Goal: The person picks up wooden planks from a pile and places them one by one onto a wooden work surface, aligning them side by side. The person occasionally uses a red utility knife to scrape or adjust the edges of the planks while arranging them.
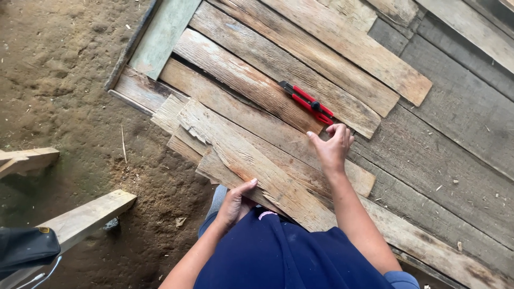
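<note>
Head view: the person is crouching over a stack of weathered wooden planks (278, 69) lying side by side on a plank floor (460, 112), next to a patch of packed dirt (59, 80). The left hand (234, 203) is gripping the near end of the topmost plank (251, 160), a split, pale board lying diagonally across the stack; the thumb is lying on its top face and the other fingers are curling under the edge, out of sight. The right hand (333, 147) is hovering at the far edge of the same board, fingers loosely curled and half open, tips pointing down toward the wood; whether they are touching it cannot be told. Just beyond the right hand, red-handled pliers (309, 101) are lying on a neighbouring plank, handles nearly together, not in either hand. A pale green painted board (163, 35) is lying at the upper left edge of the stack. Two lighter timber pieces (80, 219) are resting on the dirt at left. The person's blue garment (278, 257) is filling the bottom of the view.
</note>
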